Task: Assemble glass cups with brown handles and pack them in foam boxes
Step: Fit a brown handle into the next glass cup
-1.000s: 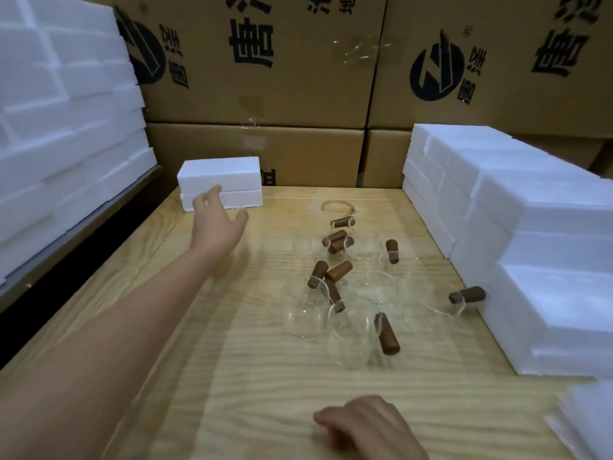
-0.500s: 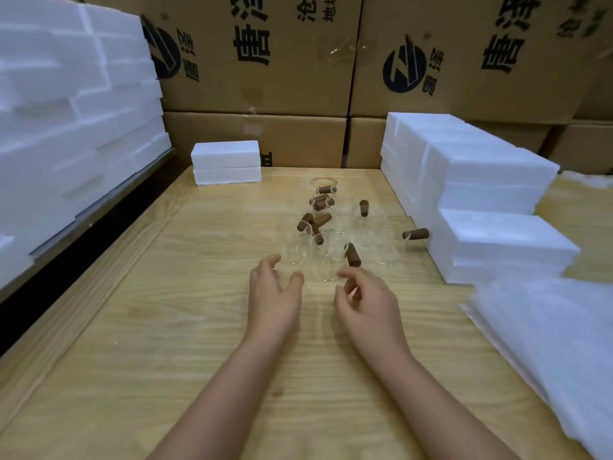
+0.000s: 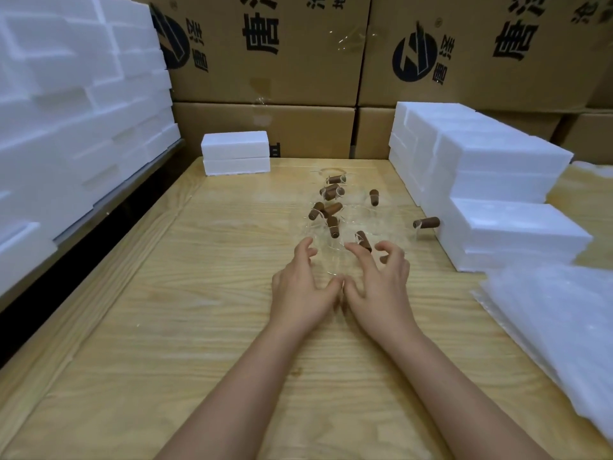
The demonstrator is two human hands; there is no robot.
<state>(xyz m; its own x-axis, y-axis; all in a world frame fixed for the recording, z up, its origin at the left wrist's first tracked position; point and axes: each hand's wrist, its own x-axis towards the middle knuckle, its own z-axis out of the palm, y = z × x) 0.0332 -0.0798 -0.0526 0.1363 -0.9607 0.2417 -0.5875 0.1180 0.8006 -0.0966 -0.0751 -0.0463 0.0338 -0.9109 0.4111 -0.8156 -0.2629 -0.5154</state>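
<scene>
Showing a bunch of clear glass cups [image 3: 346, 224] crowded together past the middle of a pale wooden table [image 3: 199, 327], with short brown handles [image 3: 333, 210] pointing every which way. Probably dumped close together to keep the whole supply within one reach.

Reaching in from the near edge, left hand [image 3: 303, 287] and right hand [image 3: 378, 280] side by side, thumbs almost touching, flanking the nearest cup [image 3: 331, 262] at the front of the bunch. Fingers of both spread apart and half bent like claws, pinching nothing visible. Impossible to tell through the clear glass whether any fingertip touches it. Likely shaped that way to cradle a round, slippery body from both sides rather than snatch it by its handle.

Off to the right, a lone cup handle [image 3: 427, 223] just beside a stepped foam stack [image 3: 497, 180], seemingly the supply of empty boxes kept near the right hand. At the far left of the table, a closed foam box [image 3: 236, 153], two white halves one on the other, well apart from the glass. At near right, a heap of thin white sheets [image 3: 557, 320], perhaps wrapping. Beyond the left edge, a tall foam wall [image 3: 76, 111]. Behind everything, printed cardboard cartons [image 3: 265, 61].
</scene>
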